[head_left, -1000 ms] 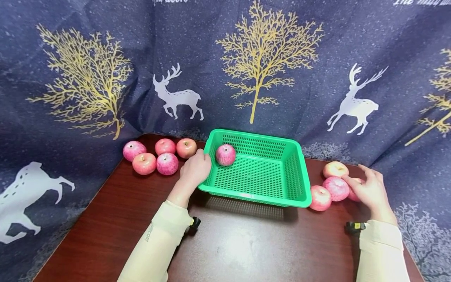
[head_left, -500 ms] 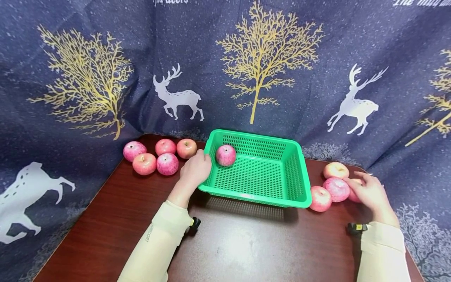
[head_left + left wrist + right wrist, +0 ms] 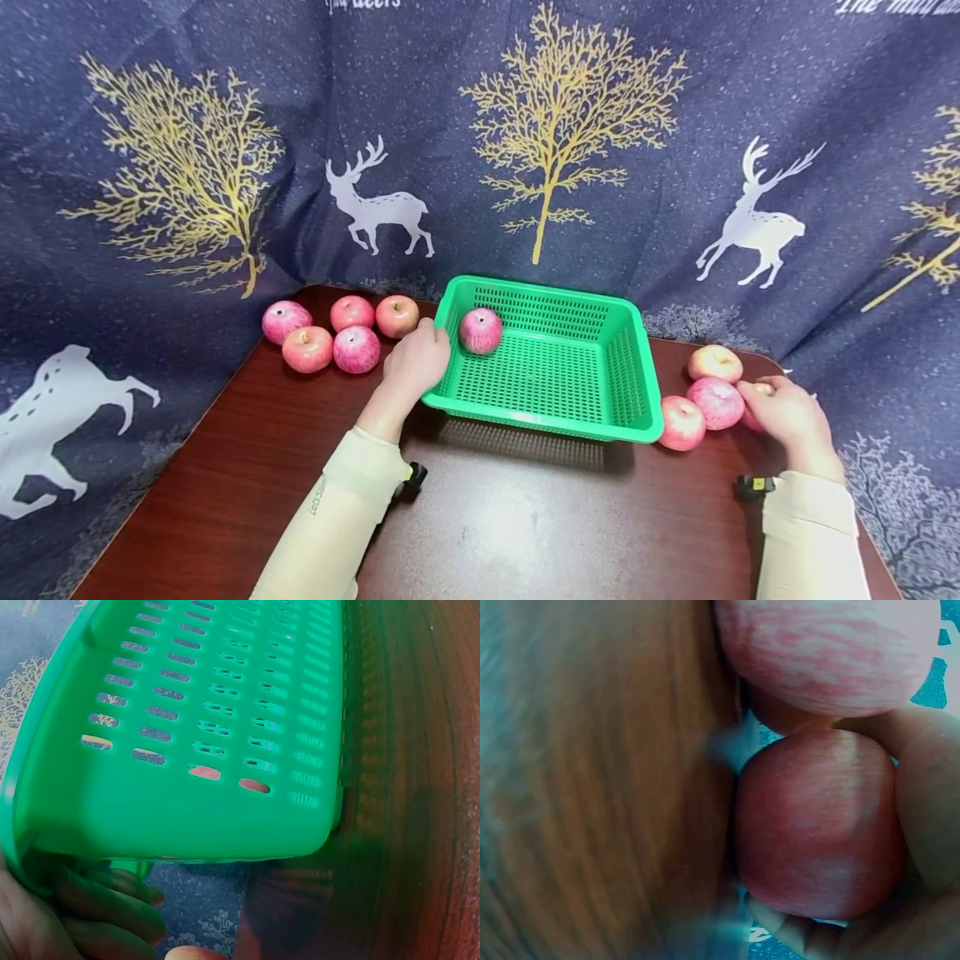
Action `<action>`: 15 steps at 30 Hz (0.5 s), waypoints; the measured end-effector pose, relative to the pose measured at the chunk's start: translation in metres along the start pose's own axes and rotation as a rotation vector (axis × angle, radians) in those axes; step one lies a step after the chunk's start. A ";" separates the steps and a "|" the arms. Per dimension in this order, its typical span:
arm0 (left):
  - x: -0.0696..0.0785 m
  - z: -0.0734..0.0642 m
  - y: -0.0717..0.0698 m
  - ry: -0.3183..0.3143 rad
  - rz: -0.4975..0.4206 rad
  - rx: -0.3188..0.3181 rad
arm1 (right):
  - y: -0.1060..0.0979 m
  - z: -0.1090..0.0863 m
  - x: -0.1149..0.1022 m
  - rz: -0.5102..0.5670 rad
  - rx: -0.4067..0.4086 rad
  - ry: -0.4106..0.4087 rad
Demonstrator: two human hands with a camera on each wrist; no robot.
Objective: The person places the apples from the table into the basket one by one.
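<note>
My left hand [image 3: 417, 357] grips the left rim of a green perforated basket [image 3: 540, 421]; in the left wrist view its fingers [image 3: 112, 907] curl under the basket's edge. One pink-red apple [image 3: 481, 331] lies inside the basket at the left. At the right, my right hand [image 3: 789, 415] holds a red apple [image 3: 821, 825], thumb on one side and fingers curled round the other. The hand mostly covers this apple in the head view. Close beside it lie a streaked pink apple [image 3: 716, 403], a yellowish apple [image 3: 715, 364] and another red apple [image 3: 681, 422].
Several apples [image 3: 307, 348] are grouped on the dark wooden table [image 3: 225, 467] left of the basket. A dark blue cloth [image 3: 600, 217] printed with deer and trees hangs behind and at both sides of the table.
My right hand's fingers have come down and closed round the rightmost apple. The left hand and the basket stay where they were.
</note>
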State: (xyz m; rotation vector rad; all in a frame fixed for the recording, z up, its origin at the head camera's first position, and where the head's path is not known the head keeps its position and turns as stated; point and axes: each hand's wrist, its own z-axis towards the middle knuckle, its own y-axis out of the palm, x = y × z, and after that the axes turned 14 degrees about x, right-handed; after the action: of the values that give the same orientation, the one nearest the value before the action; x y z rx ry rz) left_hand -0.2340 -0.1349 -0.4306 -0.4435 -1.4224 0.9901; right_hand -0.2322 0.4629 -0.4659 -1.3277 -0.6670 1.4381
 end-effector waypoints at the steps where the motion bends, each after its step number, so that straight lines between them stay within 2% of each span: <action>1: 0.000 0.000 0.000 0.000 0.000 0.001 | 0.000 0.000 0.000 -0.012 0.006 0.005; 8: 0.000 0.000 0.000 -0.002 0.003 -0.004 | -0.003 -0.001 -0.001 -0.050 -0.007 0.051; 15: 0.000 0.000 0.000 -0.002 0.003 0.000 | -0.005 -0.003 -0.003 -0.067 -0.017 0.059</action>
State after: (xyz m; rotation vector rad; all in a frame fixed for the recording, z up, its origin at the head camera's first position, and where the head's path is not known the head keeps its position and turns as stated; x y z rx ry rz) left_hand -0.2338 -0.1345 -0.4303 -0.4447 -1.4235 0.9931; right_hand -0.2282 0.4613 -0.4607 -1.3435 -0.6800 1.3380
